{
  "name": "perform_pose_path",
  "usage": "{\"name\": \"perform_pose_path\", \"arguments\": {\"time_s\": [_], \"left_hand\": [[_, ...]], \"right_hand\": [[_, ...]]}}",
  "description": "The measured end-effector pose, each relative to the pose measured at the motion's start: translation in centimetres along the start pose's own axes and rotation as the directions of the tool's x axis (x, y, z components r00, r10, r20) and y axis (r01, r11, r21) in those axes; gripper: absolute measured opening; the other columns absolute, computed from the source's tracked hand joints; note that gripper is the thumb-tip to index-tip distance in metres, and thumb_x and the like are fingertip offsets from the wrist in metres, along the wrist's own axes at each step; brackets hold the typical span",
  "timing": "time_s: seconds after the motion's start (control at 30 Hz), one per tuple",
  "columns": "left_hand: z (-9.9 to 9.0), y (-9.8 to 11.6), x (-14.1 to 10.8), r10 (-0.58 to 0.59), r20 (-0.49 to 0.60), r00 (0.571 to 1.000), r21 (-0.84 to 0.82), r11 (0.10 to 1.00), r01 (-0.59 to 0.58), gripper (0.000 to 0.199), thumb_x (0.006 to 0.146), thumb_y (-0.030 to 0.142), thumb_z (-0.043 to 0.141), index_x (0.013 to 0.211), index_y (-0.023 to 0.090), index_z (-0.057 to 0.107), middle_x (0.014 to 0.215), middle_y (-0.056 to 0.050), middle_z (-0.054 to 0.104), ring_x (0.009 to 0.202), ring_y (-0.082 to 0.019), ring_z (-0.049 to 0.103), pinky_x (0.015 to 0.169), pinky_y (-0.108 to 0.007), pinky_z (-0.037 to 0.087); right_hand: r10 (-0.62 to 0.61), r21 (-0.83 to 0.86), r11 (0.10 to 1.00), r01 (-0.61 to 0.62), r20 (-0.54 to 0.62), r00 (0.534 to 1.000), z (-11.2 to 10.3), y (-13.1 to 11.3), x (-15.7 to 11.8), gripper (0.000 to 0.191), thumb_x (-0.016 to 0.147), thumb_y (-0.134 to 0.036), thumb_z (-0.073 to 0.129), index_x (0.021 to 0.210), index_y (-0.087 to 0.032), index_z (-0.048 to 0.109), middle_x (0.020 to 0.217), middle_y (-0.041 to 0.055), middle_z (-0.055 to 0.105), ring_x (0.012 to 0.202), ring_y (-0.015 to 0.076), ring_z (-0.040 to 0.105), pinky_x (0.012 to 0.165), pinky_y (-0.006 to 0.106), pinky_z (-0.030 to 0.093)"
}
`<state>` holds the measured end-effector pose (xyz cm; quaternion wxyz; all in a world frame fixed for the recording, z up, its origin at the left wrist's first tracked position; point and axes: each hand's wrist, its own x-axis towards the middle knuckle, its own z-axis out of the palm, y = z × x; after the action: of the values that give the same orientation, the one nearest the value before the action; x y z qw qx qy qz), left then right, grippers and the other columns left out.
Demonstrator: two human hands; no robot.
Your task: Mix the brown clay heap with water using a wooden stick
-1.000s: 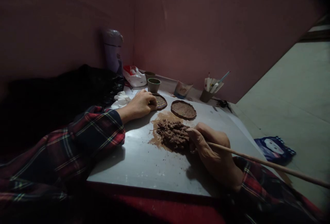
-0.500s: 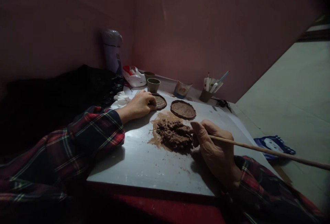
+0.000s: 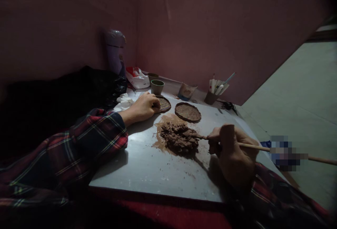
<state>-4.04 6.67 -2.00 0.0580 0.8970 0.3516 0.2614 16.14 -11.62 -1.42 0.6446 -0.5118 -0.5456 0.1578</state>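
In my right hand (image 3: 234, 155) is a long, thin wooden stick (image 3: 252, 147), its fingers closed around it. The stick's left end is coated in brown and reaches the right side of a lumpy, wet brown mound (image 3: 177, 139) that looks like clay. Thin brown liquid spreads around the mound. My left hand (image 3: 144, 108) rests at the near-left edge of a round, dark dish (image 3: 164, 104) with a dotted surface, its fingers curled against the rim. Right of that lies another round brown dish (image 3: 187, 112) with a raised, uneven rim.
The white board (image 3: 158, 180) bears scattered crumbs. Behind stand green-rimmed cups (image 3: 157, 87), a clear cup (image 3: 186, 92) and a pot of pens and brushes (image 3: 211, 97). White crumpled tissue (image 3: 124, 102), a black bag (image 3: 65, 99) and a purple cylinder (image 3: 115, 53) are at left.
My right hand has moved right, away from the mound, and more of the stick's brown-coated end shows. My left hand stays at the dotted dish.
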Motion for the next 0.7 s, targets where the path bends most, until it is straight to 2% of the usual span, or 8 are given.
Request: {"name": "perform_pose_path", "arguments": {"time_s": [0.07, 0.13, 0.33, 0.6, 0.7], "left_hand": [[0.02, 0.01, -0.01, -0.001, -0.009, 1.0, -0.013, 1.0, 0.001, 0.011, 0.074, 0.02, 0.057, 0.07, 0.019, 0.067, 0.079, -0.004, 0.063, 0.084, -0.02, 0.053, 0.078, -0.034, 0.037], [0.01, 0.05, -0.04, 0.0, -0.019, 1.0, -0.02, 1.0, 0.0, 0.011, 0.073, 0.019, 0.057, 0.069, 0.018, 0.067, 0.078, -0.004, 0.063, 0.083, -0.02, 0.052, 0.078, -0.034, 0.037], [-0.1, 0.18, -0.06, 0.011, -0.017, 1.0, -0.021, 1.0, -0.012, 0.011, 0.074, 0.02, 0.057, 0.07, 0.018, 0.067, 0.079, -0.005, 0.063, 0.081, -0.019, 0.052, 0.075, -0.033, 0.037], [-0.23, 0.29, -0.07, -0.007, -0.009, 1.0, 0.0, 1.0, 0.007, 0.012, 0.074, 0.021, 0.057, 0.071, 0.019, 0.068, 0.08, -0.005, 0.064, 0.083, -0.02, 0.052, 0.076, -0.033, 0.038], [-0.12, 0.2, -0.07, 0.004, -0.014, 1.0, -0.01, 1.0, -0.004, 0.012, 0.073, 0.019, 0.056, 0.071, 0.018, 0.069, 0.081, -0.005, 0.065, 0.082, -0.019, 0.052, 0.075, -0.033, 0.038]], "right_hand": [[0.012, -0.055, 0.998, -0.005, 0.125, 0.992, -0.02, 0.14, 0.06, 0.04, 0.087, -0.046, 0.055, 0.059, -0.018, 0.062, 0.044, -0.002, 0.05, 0.038, 0.009, 0.042, 0.036, 0.023, 0.03], [0.014, -0.113, 0.994, 0.006, 0.178, 0.984, 0.03, 0.37, 0.19, 0.041, 0.088, -0.046, 0.055, 0.058, -0.018, 0.059, 0.045, -0.0023, 0.051, 0.039, 0.0088, 0.043, 0.037, 0.022, 0.031], [-0.013, -0.179, 0.984, 0.018, 0.03, 0.999, 0.53, 0.57, 0.16, 0.039, 0.088, -0.045, 0.056, 0.061, -0.017, 0.06, 0.044, -0.0036, 0.049, 0.039, 0.0078, 0.042, 0.037, 0.021, 0.029], [-0.006, -0.146, 0.989, -0.003, -0.064, 0.998, 0.69, -0.17, 0.24, 0.041, 0.086, -0.047, 0.057, 0.057, -0.017, 0.06, 0.041, -0.0035, 0.049, 0.036, 0.0082, 0.043, 0.037, 0.022, 0.031], [-0.03, -0.082, 0.997, 0.017, -0.16, 0.987, 0.46, -0.14, 0.3, 0.044, 0.087, -0.047, 0.056, 0.054, -0.018, 0.059, 0.039, -0.0033, 0.048, 0.035, 0.0086, 0.043, 0.037, 0.023, 0.031]]}}
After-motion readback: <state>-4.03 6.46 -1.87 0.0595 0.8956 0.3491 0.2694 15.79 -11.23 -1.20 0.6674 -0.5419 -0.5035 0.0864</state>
